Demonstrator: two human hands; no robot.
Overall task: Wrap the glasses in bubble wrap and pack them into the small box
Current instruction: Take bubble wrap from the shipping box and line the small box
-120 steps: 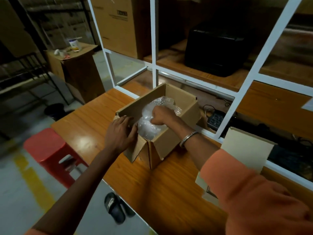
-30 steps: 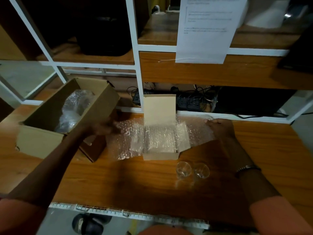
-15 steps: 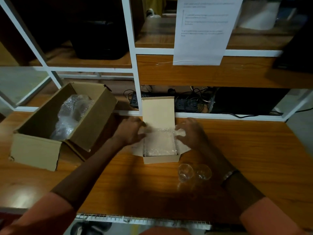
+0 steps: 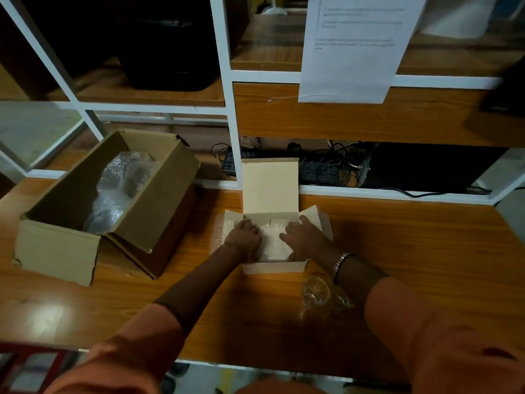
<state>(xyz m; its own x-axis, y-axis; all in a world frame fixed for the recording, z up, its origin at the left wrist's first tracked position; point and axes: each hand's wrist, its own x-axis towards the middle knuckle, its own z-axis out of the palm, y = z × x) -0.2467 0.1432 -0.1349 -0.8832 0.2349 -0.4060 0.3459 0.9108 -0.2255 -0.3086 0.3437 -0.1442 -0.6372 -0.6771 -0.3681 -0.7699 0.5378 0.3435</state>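
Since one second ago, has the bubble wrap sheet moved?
Yes. The bubble wrap, earlier spread beyond the small box, is now pushed down inside it.

The person wears a soft orange top with long sleeves (image 4: 443,331). Both sleeves are pushed up, so the forearms are bare. A thin shiny silver metal bracelet (image 4: 341,261) goes around the right wrist. The left hand (image 4: 245,237) and the right hand (image 4: 304,237) are bare, with no gloves and no rings that can be seen.
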